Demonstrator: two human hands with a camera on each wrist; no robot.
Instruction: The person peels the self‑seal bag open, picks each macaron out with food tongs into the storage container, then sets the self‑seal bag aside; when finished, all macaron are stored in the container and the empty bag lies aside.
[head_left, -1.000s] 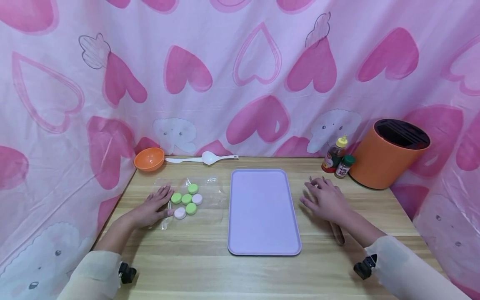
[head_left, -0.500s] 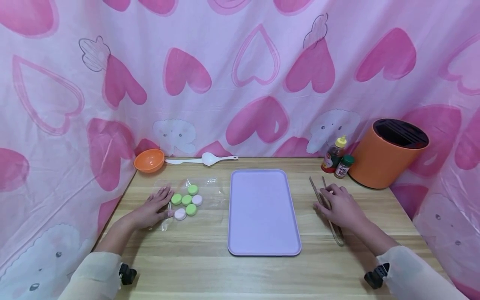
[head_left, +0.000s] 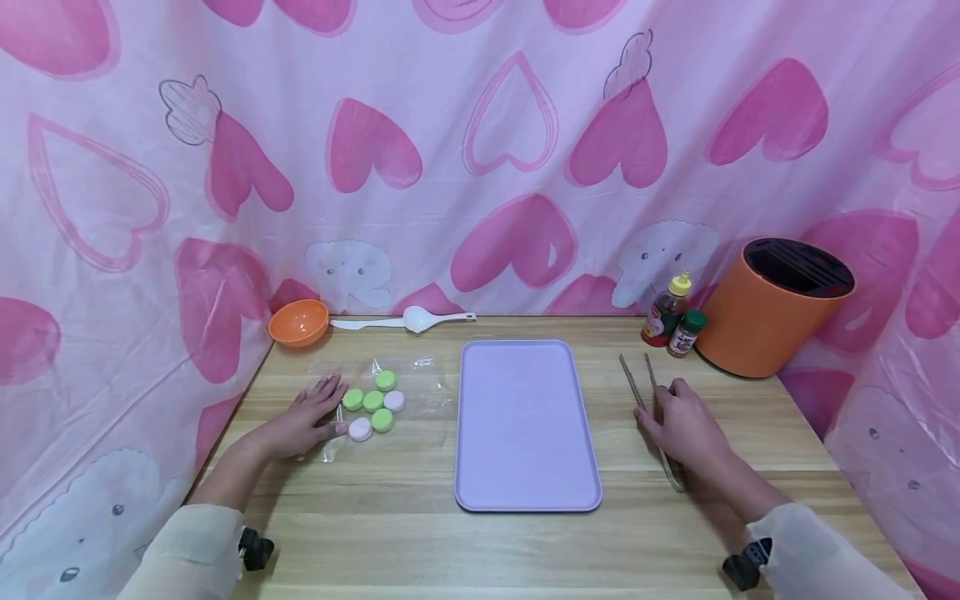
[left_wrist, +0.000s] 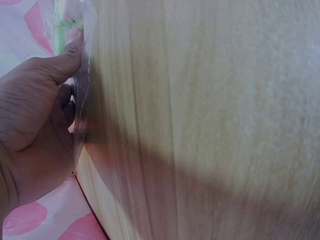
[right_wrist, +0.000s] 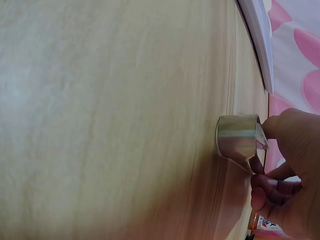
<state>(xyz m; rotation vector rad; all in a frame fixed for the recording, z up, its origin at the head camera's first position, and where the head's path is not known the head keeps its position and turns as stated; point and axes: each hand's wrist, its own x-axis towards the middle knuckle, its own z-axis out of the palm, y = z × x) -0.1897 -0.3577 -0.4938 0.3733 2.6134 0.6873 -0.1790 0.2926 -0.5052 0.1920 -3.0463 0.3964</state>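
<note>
A pair of metal tongs [head_left: 632, 382] lies along the table right of the tray. My right hand [head_left: 690, 425] pinches the tongs midway, the thumb on one arm and curled fingers on the other; their bent end [right_wrist: 237, 135] faces the right wrist camera. At the left, my left hand [head_left: 303, 423] rests with extended fingers on the edge of a clear plastic bag [head_left: 429, 387]. Several green macarons [head_left: 373, 401] and pale pink macarons [head_left: 394, 402] lie by its fingertips. In the left wrist view, the thumb [left_wrist: 70, 59] touches the bag's edge.
A lilac tray [head_left: 528, 425] lies mid-table. Behind are an orange bowl [head_left: 299, 323], a white knife [head_left: 367, 321] and a white spoon [head_left: 420, 317]. A sauce bottle [head_left: 662, 318], a green-capped jar [head_left: 685, 335] and an orange knife block [head_left: 765, 325] stand back right, before a pink curtain [head_left: 517, 108].
My right hand has come down from above the tongs, drawn back toward me, and taken hold of them. The left hand stays on the bag.
</note>
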